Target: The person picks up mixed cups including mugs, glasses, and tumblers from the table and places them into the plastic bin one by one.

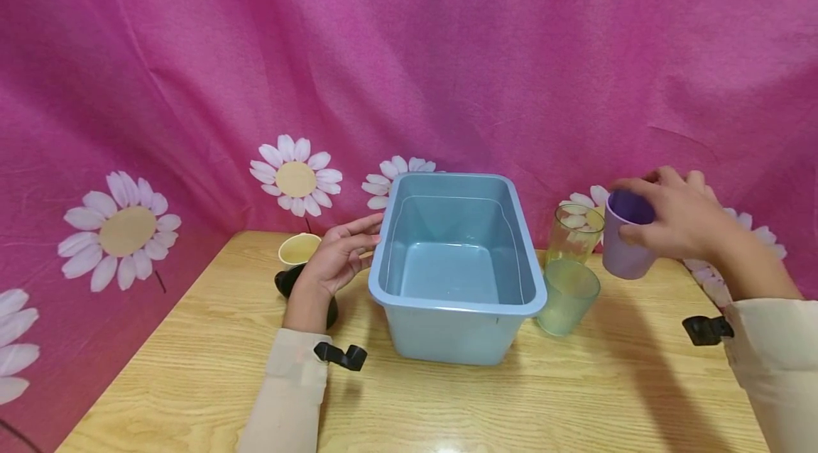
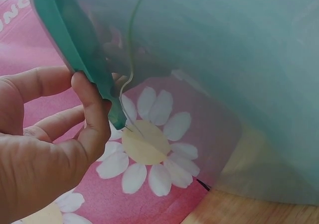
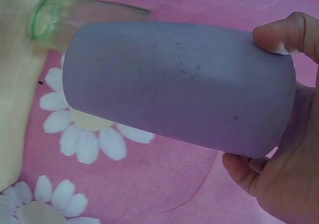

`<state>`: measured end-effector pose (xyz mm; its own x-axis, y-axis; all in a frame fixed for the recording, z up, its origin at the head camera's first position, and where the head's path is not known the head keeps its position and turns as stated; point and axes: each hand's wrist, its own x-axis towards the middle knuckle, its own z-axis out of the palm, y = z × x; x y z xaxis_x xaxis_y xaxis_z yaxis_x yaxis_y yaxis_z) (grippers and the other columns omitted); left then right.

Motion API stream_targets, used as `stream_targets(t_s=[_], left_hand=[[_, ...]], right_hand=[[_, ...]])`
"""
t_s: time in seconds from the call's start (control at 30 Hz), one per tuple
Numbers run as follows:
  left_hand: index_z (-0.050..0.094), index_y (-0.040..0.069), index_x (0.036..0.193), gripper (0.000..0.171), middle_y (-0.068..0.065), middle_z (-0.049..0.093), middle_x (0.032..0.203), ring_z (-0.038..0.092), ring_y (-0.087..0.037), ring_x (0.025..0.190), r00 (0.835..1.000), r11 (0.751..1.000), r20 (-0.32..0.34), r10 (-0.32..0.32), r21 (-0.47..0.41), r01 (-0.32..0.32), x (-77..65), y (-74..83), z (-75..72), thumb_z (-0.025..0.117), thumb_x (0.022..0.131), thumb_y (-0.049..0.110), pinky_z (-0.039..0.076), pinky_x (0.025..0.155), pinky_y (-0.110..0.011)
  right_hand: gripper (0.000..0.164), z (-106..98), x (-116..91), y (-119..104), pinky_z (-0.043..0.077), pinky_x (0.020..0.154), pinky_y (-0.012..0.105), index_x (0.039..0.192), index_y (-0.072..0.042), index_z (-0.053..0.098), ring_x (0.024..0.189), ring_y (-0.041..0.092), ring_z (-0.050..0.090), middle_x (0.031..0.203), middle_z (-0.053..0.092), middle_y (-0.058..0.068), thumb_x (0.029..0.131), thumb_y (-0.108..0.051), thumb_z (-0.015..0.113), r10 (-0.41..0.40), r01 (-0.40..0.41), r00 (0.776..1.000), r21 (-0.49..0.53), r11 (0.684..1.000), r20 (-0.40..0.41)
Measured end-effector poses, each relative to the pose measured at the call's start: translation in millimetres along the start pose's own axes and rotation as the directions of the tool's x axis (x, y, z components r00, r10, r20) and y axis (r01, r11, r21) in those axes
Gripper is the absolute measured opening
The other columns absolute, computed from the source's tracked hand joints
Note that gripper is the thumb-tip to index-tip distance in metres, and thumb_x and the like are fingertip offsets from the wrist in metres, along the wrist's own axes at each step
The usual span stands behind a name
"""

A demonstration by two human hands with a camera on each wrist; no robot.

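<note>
A blue-grey plastic tub [image 1: 456, 304] stands on the table with its inside facing up. My left hand [image 1: 341, 258] pinches the tub's left rim, thumb and fingers at its edge [image 2: 97, 87] in the left wrist view. My right hand [image 1: 686, 215] grips a purple cup [image 1: 623, 254] near its rim and holds it upright above the table, right of the tub. Dark specks mark the side of the purple cup [image 3: 174, 84] in the right wrist view. Beside the tub's right side are a clear yellowish glass [image 1: 578, 233] and a pale green translucent cup [image 1: 569, 300].
Behind my left wrist are a pale yellow cup [image 1: 299, 250] and a black object [image 1: 289, 279], partly hidden by the arm. The wooden table [image 1: 543, 410] meets a pink flowered cloth [image 1: 447, 69] at the back.
</note>
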<state>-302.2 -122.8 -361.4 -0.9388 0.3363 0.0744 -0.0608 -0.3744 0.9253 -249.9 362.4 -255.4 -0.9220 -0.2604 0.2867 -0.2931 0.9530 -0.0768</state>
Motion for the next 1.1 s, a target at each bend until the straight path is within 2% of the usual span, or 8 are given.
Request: stream_targets(t_s=[0.2,0.47,1.1], left_hand=[[0.045,-0.006,0.150,0.054,-0.009,0.069,0.123,0.072,-0.014,0.094,1.000,1.000,0.009,0.007,-0.012,-0.007,-0.4,-1.5,-2.2,0.056,0.097,-0.006,0.060,0.084,-0.031],[0.048,-0.003,0.150,0.052,-0.013,0.067,0.130,0.072,-0.015,0.093,1.000,1.000,-0.024,-0.012,-0.014,0.012,-1.3,-1.0,-1.5,0.055,0.098,-0.005,0.060,0.082,-0.031],[0.047,-0.002,0.150,0.052,-0.016,0.063,0.136,0.071,-0.016,0.098,1.000,1.000,-0.017,-0.019,0.002,0.019,-0.3,0.8,-1.2,0.055,0.099,-0.004,0.060,0.084,-0.032]], right_hand=[[0.067,-14.5,10.6,-9.5,0.033,0.078,0.064,0.143,-0.010,0.054,0.099,0.055,0.037,0.135,0.041,0.035,0.081,-0.027,0.073,0.006,-0.006,0.999,0.018,1.000,0.032],[0.065,-26.6,23.9,-28.4,0.033,0.078,0.062,0.142,-0.011,0.057,0.099,0.054,0.038,0.134,0.044,0.033,0.081,-0.027,0.073,-0.032,0.033,0.999,0.008,0.999,-0.011],[0.063,-56.5,48.5,-87.9,0.035,0.078,0.056,0.143,-0.020,0.058,0.107,0.049,0.038,0.133,0.047,0.025,0.082,-0.027,0.069,-0.107,0.108,0.993,0.027,0.994,-0.046]])
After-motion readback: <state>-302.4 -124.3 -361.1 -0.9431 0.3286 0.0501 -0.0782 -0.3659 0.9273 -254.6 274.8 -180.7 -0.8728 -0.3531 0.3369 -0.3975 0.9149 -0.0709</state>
